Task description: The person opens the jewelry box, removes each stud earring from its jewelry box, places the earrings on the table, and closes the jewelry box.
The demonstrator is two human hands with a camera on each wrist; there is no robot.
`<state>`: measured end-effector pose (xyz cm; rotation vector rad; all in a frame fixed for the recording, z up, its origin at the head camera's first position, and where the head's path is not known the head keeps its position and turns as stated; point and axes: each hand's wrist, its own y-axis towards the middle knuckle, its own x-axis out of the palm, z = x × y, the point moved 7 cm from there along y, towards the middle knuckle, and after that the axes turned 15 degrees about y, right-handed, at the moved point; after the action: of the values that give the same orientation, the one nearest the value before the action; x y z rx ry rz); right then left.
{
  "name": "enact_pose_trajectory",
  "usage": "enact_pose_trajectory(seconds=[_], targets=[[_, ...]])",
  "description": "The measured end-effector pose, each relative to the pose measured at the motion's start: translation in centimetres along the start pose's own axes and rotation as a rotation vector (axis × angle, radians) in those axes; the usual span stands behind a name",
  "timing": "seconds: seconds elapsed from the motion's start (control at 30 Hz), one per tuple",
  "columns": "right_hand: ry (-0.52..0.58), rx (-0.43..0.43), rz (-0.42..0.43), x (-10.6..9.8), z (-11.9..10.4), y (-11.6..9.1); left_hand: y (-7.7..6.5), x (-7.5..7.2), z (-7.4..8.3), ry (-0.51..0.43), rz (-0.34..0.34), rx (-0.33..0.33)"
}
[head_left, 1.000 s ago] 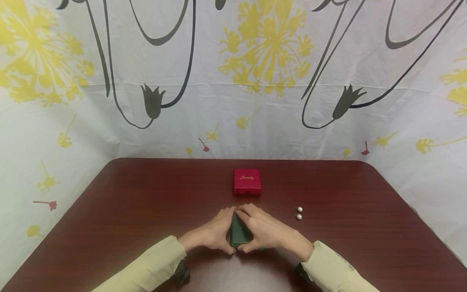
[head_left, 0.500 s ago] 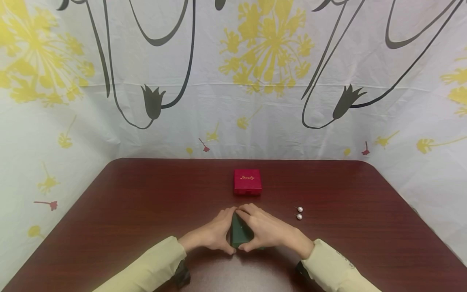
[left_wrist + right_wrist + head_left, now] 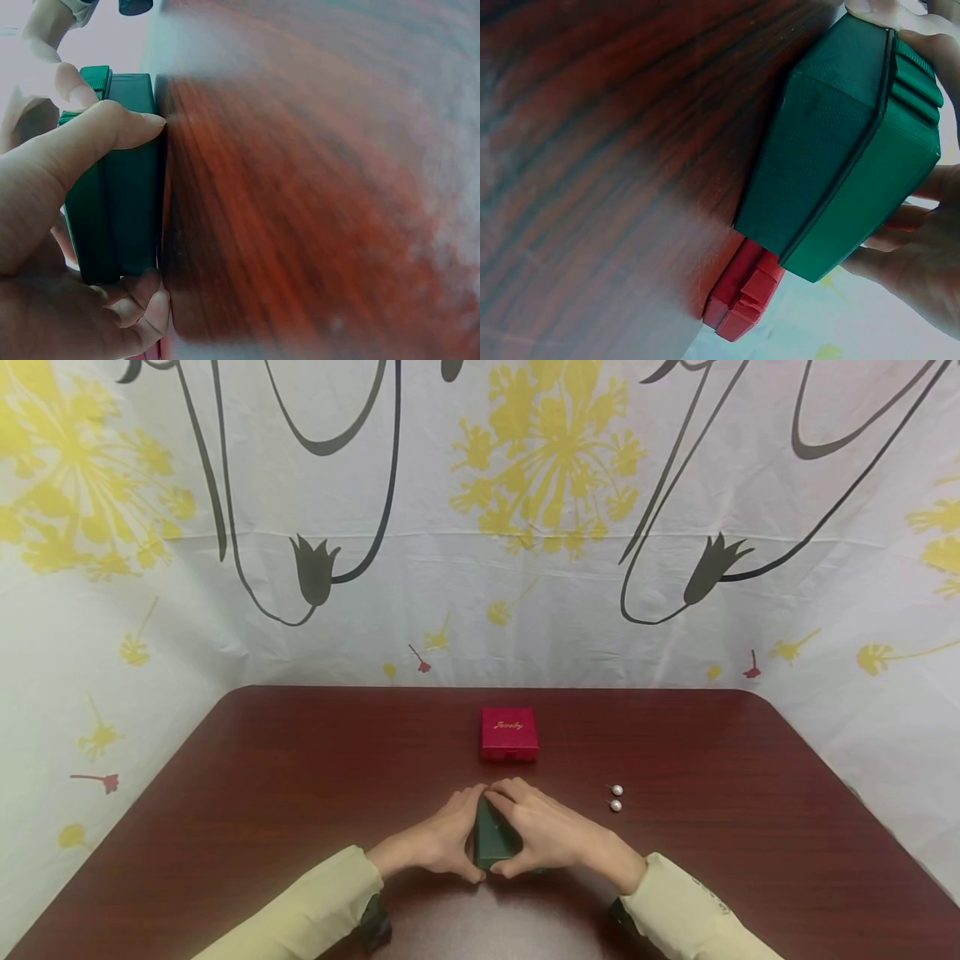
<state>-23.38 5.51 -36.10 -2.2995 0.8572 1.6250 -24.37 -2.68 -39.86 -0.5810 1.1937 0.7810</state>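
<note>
1. Gripping a green box on the tabletop with left hand and right hand, covering part of its top.
2. Partly hiding the right hand behind the left in the left wrist view.
3. Facing a red box beyond, partly blocked in the right wrist view, with two pearl studs off right.
4. Keeping the earlier grasp unchanged.

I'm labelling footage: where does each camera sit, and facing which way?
Head: head-worn, facing forward and down at the table and patterned backdrop; left hand, right hand and sleeves show.
Left wrist: on that wrist, facing the green box from its left; left hand and part of the right show.
Right wrist: on that wrist, facing it from the right, red box beyond; fingers show, whose unclear.
Both wrist views share the green box and table.
</note>
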Motion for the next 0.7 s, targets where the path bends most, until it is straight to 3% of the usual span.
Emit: enact_pose_trajectory(seconds=[0.7], targets=[[-0.019, 0.008, -0.005, -0.2, 0.08, -0.13, -0.16, -0.09, -0.17, -0.071, 0.007, -0.041]])
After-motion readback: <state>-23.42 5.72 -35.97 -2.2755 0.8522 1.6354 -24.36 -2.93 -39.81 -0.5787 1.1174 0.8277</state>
